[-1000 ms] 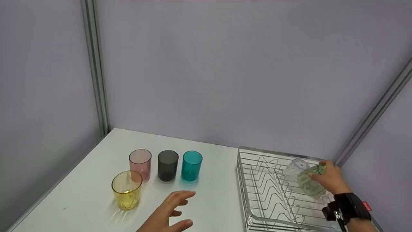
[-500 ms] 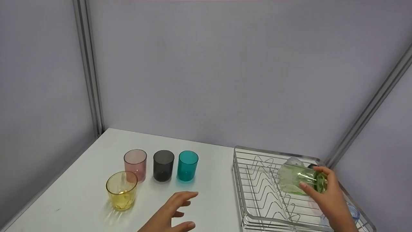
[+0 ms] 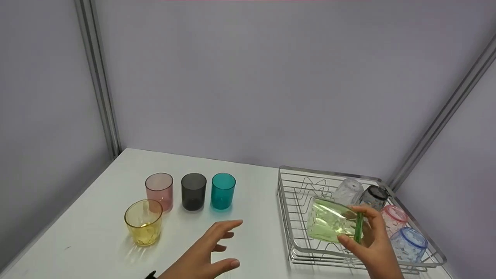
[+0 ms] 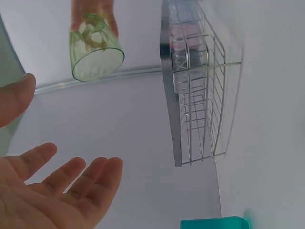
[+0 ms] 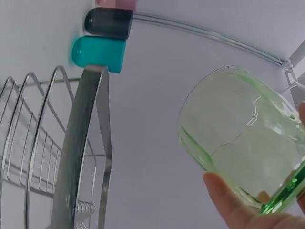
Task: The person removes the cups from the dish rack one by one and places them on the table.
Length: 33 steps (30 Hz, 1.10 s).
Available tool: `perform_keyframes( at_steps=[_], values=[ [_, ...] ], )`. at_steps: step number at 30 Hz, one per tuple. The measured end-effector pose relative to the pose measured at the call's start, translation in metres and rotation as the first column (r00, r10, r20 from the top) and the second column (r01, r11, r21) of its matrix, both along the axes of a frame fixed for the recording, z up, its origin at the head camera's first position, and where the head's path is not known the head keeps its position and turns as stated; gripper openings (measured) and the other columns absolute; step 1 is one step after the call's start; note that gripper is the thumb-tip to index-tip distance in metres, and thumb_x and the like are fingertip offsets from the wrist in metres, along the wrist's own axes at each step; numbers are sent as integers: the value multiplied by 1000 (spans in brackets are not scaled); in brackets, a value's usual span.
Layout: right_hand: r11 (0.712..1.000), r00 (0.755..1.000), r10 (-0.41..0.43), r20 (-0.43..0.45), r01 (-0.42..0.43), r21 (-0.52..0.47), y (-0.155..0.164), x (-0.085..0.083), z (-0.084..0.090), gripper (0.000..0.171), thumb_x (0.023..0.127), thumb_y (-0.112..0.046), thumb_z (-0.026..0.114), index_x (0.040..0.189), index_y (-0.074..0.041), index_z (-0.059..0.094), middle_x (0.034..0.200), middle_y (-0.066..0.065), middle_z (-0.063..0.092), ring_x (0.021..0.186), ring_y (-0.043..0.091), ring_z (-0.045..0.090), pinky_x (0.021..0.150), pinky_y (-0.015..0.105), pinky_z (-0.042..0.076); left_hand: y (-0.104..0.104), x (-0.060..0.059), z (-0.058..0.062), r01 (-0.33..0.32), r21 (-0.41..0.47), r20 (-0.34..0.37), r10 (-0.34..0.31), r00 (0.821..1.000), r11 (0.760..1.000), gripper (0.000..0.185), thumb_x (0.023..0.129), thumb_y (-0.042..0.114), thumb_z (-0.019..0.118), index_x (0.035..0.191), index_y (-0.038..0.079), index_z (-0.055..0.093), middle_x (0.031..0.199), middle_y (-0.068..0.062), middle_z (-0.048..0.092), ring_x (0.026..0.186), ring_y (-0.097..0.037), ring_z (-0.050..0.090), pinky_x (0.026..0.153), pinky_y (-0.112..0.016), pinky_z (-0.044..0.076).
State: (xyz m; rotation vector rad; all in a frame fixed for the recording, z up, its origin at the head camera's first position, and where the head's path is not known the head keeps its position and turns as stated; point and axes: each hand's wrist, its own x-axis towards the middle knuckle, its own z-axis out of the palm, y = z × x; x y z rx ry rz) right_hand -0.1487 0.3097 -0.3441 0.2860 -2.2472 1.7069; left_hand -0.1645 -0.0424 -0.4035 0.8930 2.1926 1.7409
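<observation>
My right hand (image 3: 370, 236) grips a clear green glass (image 3: 331, 221) near its base, holding it tilted on its side with the mouth to the left. In the right wrist view the green glass (image 5: 238, 138) is above the level of the wire dish rack's rim (image 5: 78, 143). My left hand (image 3: 205, 250) is over the table with fingers apart and holds nothing; the left wrist view shows its fingers (image 4: 90, 181) spread. Nearest to it are a teal cup (image 3: 223, 192), a dark grey cup (image 3: 193, 192) and a yellow glass (image 3: 143, 223), all upright.
A pink cup (image 3: 159, 192) stands behind the yellow glass. Along the right side of the rack (image 3: 285, 209) lie a clear glass (image 3: 348, 192), a black-rimmed glass (image 3: 374, 197), a red-rimmed glass (image 3: 394, 217) and a blue-rimmed glass (image 3: 409, 244). Grey panels (image 3: 248, 85) enclose the table.
My right hand has lifted the green glass from the rack's right side and brought it left and nearer, uncovering the glasses there. My left hand stays in nearly the same pose.
</observation>
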Motion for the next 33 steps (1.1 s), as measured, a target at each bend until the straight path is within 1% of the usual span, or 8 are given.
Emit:
perform_keyframes(
  at_steps=[3,6,11,16,19,27,31,33],
  values=[
    [986,985,144,-91,-151,-68,-9,1,-8,61,80,19,57,131,-2,31,131,10,36,109,14,55,77,32,55,9,-1,2,24,26,-12,-23,1000,999,65,91,35,62,146,30,29,146,-8,30,129,-34,40,97,-42,46],
    [941,944,292,-154,-313,-129,-16,1,-18,61,79,23,53,130,-4,32,133,10,35,109,19,56,78,37,56,21,-3,5,43,57,-11,-43,999,997,67,91,35,62,147,33,25,148,-9,28,130,-33,39,97,-41,46],
    [861,879,433,-198,-469,-197,-30,1,-33,63,76,22,54,128,-8,35,136,8,34,111,24,55,82,43,54,40,-8,4,87,121,-18,-85,996,989,76,89,35,65,148,37,17,151,-12,23,133,-36,36,97,-45,45],
    [741,774,571,-274,-629,-236,-47,0,-45,63,77,22,51,128,-9,34,138,8,33,117,26,51,86,47,51,51,-9,0,128,179,-2,-129,992,976,83,85,40,68,148,39,13,153,-9,18,135,-37,31,97,-45,45],
    [691,720,619,-315,-689,-218,-56,-2,-50,62,78,21,50,130,-7,32,140,9,32,119,27,50,85,46,51,54,-8,-2,160,224,9,-166,986,961,85,83,42,70,148,39,14,153,-8,17,135,-34,32,96,-39,47],
    [697,693,621,-367,-702,-147,-65,-1,-59,65,74,18,55,129,-7,32,141,9,33,121,25,48,84,50,51,52,-4,-1,222,332,62,-257,965,917,79,84,29,72,146,30,22,148,-8,22,128,-27,41,90,-33,50],
    [702,703,614,-359,-694,-159,-67,0,-62,64,75,17,55,129,-8,32,140,8,34,121,25,47,84,51,50,52,-3,-2,202,339,89,-245,966,919,78,83,29,73,144,29,25,143,-7,29,121,-25,46,88,-32,51],
    [718,727,601,-332,-674,-175,-68,2,-63,62,77,17,54,129,-9,32,139,5,35,121,23,48,85,49,51,53,-4,-3,182,328,96,-224,970,927,78,82,33,74,144,30,26,141,-7,32,120,-25,48,87,-32,52]
  ],
)
